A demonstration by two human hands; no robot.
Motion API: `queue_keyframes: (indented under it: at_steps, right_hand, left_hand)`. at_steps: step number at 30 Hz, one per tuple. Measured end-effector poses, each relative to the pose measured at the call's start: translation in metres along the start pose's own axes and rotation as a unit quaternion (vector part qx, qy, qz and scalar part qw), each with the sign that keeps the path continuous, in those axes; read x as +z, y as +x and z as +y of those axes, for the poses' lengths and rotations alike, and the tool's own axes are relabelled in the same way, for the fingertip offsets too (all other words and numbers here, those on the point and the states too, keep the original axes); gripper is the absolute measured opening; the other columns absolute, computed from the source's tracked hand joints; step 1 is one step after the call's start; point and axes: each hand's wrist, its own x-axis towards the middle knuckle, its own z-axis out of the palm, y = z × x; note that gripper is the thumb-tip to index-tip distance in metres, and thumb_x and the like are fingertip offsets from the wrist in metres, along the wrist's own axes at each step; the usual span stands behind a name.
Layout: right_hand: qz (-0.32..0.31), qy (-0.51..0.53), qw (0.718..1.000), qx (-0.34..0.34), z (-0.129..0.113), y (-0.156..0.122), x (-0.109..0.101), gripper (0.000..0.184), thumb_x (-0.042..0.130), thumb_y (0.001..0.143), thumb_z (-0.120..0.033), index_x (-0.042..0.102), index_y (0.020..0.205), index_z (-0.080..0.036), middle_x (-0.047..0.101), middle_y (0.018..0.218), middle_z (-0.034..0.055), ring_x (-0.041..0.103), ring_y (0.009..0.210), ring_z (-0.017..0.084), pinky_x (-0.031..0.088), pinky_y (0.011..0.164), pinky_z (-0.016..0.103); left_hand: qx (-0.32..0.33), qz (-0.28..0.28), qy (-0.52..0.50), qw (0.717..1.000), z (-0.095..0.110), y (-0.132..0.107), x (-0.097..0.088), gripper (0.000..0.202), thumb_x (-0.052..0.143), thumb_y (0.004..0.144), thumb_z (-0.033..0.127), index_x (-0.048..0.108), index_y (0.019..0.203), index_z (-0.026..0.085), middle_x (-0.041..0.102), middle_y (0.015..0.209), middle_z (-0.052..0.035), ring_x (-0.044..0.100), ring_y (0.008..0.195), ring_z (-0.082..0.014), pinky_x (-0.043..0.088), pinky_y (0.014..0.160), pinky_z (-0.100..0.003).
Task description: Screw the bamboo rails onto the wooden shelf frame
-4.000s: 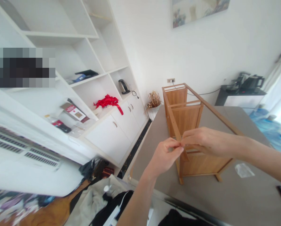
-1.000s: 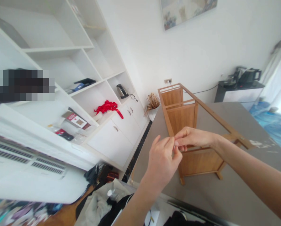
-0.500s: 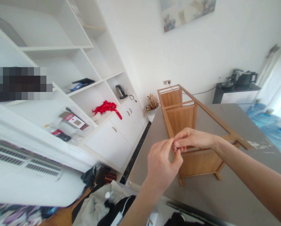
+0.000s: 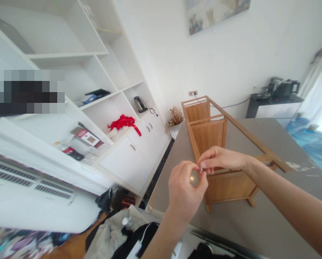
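1. A grey table (image 4: 258, 223) is filling the foreground of a white-walled room, with a wooden frame (image 4: 210, 136) standing on it near the left edge.
2. The person's left hand (image 4: 186, 189) and right hand (image 4: 222, 159) are meeting fingertip to fingertip just in front of the frame's near-left post.
3. Thumb and forefinger of each hand are pinching closed on a small silvery piece (image 4: 201, 168), too small to identify. The left hand's other fingers are curling loosely.
4. The right forearm is reaching in from the lower right, crossing in front of the frame's near corner.
5. White shelving (image 4: 96, 72) is lining the left wall, holding a kettle (image 4: 139, 104) and a red ribbon (image 4: 123, 122).
6. A dried plant (image 4: 175, 117) is sitting beyond the table's far-left corner, and a dark side table (image 4: 274, 104) is carrying black appliances at the far right.
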Motion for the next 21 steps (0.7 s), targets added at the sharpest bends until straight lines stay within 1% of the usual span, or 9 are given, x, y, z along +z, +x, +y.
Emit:
queue_keyframes:
  at_steps: [5,10,15,17,19,21]
  right_hand:
    - [0.005,-0.006,1.000,-0.004,0.000,-0.001,0.001,0.033,0.070,0.077,-0.044,0.072,0.089,-0.013,0.064,0.068,0.0001,0.057,0.063,0.009,0.047,0.061,0.021]
    - [0.011,-0.019,1.000,-0.011,-0.002,-0.001,0.003,0.035,0.067,0.078,-0.048,0.070,0.083,-0.013,0.063,0.065,-0.0001,0.057,0.063,0.009,0.046,0.060,0.022]
    - [0.005,-0.009,1.000,-0.004,-0.004,0.000,0.006,0.028,0.066,0.079,-0.042,0.067,0.081,-0.014,0.061,0.062,-0.0018,0.055,0.059,0.009,0.045,0.058,0.023]
    - [0.011,-0.014,1.000,0.001,-0.006,0.000,0.008,0.024,0.065,0.080,-0.038,0.066,0.079,-0.015,0.058,0.059,-0.0028,0.053,0.057,0.009,0.044,0.057,0.023]
    - [0.023,-0.023,0.999,0.002,-0.007,-0.001,0.012,0.021,0.063,0.081,-0.036,0.065,0.077,-0.015,0.059,0.061,-0.0024,0.054,0.059,0.010,0.044,0.058,0.023]
    - [0.035,-0.023,0.999,0.003,-0.008,-0.002,0.015,0.019,0.062,0.081,-0.033,0.064,0.076,-0.015,0.060,0.065,-0.0011,0.056,0.063,0.011,0.045,0.061,0.024]
  left_hand:
    - [-0.011,-0.004,0.034,0.999,0.004,0.001,0.004,0.007,0.056,0.082,0.017,0.054,0.075,0.019,0.060,0.076,-0.0013,0.057,0.078,-0.0169,0.044,0.076,-0.032]
    - [-0.026,-0.046,0.058,0.997,0.009,0.005,0.006,0.019,0.050,0.084,0.018,0.052,0.065,0.019,0.059,0.066,-0.0007,0.055,0.068,-0.0155,0.040,0.070,-0.030]
    - [-0.094,-0.070,0.076,0.990,0.017,0.008,0.005,0.021,0.051,0.081,0.019,0.050,0.060,0.020,0.057,0.059,0.0005,0.052,0.058,-0.0143,0.034,0.059,-0.028]
    - [-0.107,-0.072,0.088,0.988,0.019,0.007,0.005,0.022,0.051,0.081,0.019,0.048,0.059,0.020,0.056,0.057,0.0008,0.050,0.056,-0.0142,0.032,0.057,-0.028]
    - [-0.096,-0.068,0.100,0.988,0.019,0.007,0.005,0.022,0.051,0.081,0.018,0.047,0.059,0.020,0.055,0.056,0.0009,0.050,0.056,-0.0145,0.032,0.058,-0.028]
    - [-0.071,-0.060,0.110,0.990,0.018,0.007,0.005,0.023,0.049,0.082,0.018,0.046,0.059,0.020,0.054,0.056,0.0009,0.050,0.057,-0.0148,0.033,0.061,-0.029]
